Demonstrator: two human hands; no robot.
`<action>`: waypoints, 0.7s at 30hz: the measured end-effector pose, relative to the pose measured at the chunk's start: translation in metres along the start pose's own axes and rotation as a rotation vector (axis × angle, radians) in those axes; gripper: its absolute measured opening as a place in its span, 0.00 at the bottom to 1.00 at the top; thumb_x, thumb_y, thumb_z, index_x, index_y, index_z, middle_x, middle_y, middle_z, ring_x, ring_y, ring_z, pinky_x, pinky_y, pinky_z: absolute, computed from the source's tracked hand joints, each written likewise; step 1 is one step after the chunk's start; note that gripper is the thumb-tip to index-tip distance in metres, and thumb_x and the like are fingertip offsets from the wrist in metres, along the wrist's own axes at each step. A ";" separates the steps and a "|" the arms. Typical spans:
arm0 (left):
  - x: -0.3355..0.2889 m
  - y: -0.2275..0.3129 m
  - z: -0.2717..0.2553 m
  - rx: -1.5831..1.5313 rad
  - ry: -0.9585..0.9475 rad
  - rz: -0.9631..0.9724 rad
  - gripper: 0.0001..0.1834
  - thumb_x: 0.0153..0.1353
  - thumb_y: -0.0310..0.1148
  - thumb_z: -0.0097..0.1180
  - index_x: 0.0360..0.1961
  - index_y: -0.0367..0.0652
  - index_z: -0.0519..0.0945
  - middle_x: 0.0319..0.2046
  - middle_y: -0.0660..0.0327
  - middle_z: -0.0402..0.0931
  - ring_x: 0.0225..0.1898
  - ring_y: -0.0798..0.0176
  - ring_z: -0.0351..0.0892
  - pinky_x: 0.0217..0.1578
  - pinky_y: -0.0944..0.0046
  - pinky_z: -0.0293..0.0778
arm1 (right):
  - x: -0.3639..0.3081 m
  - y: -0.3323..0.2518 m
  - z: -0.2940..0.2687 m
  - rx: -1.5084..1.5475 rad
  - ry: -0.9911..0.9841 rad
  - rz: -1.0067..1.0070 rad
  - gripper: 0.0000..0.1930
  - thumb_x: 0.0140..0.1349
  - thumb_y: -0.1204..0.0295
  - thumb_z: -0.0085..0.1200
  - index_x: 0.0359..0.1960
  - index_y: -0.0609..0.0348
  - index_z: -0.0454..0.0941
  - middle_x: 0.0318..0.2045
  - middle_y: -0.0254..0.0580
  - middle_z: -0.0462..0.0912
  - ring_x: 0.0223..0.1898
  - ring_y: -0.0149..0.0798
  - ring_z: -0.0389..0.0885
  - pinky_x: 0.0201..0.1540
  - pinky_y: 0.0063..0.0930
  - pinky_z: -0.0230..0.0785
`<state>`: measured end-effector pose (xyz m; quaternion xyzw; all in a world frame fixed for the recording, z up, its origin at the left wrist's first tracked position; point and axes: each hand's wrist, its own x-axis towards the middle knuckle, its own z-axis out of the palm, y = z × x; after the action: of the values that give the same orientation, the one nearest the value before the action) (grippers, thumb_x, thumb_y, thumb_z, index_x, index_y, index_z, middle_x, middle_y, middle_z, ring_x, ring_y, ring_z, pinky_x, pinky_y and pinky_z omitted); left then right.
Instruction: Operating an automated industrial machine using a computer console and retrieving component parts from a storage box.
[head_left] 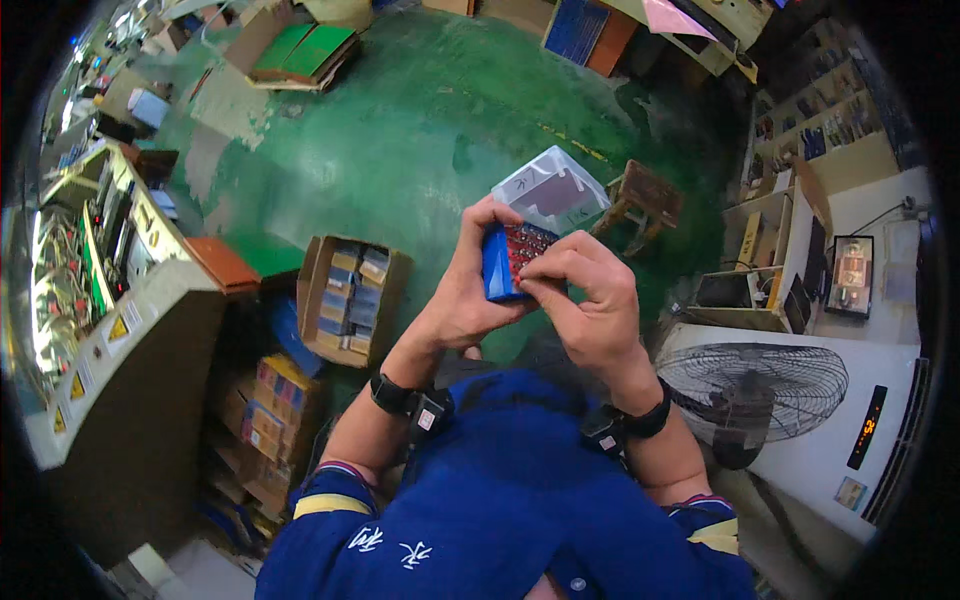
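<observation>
A small blue box [497, 266] with a red inside holds several shiny metal pieces standing in rows, too small to name. Its clear plastic lid [550, 190], marked with dark handwriting, is flipped up on the far side. Around the box's left side wraps my left hand [468, 275], thumb and fingers gripping it in front of my chest. Over the near right corner of the rows, my right hand [592, 297] has its thumb and index finger pinched together. Whatever sits between those fingertips is hidden.
An open carton [318, 300] of small packed boxes stands on the left, near a machine [130, 340] with warning labels. To the right are a wire-caged fan [752, 395], a wooden stool [648, 200] and shelves [830, 130]. The floor [400, 130] is green.
</observation>
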<state>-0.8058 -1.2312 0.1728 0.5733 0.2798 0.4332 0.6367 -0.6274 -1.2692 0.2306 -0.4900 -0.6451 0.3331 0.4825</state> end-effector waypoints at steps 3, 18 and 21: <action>0.049 -0.007 -0.026 -0.066 -0.031 -0.052 0.48 0.46 0.18 0.74 0.65 0.48 0.59 0.61 0.58 0.61 0.59 0.62 0.72 0.61 0.58 0.74 | 0.055 0.018 -0.004 -0.084 -0.060 -0.055 0.06 0.58 0.83 0.66 0.36 0.62 0.86 0.33 0.42 0.83 0.34 0.40 0.83 0.39 0.32 0.75; 0.373 -0.033 -0.117 -0.776 0.245 -0.089 0.53 0.41 0.19 0.72 0.70 0.55 0.61 0.63 0.52 0.69 0.66 0.41 0.74 0.68 0.37 0.72 | 0.364 0.187 -0.105 0.326 -0.063 0.383 0.06 0.69 0.77 0.62 0.44 0.65 0.84 0.34 0.34 0.85 0.35 0.24 0.80 0.39 0.23 0.74; 0.438 -0.044 -0.129 -0.779 0.246 -0.086 0.54 0.41 0.18 0.73 0.70 0.55 0.61 0.63 0.52 0.69 0.66 0.41 0.73 0.68 0.38 0.74 | 0.423 0.217 -0.111 0.262 -0.032 0.370 0.07 0.68 0.77 0.63 0.45 0.66 0.85 0.35 0.38 0.86 0.35 0.26 0.82 0.40 0.23 0.75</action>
<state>-0.7004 -0.7850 0.1677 0.2209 0.1924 0.5453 0.7854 -0.4774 -0.8060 0.1943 -0.5280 -0.5029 0.5045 0.4623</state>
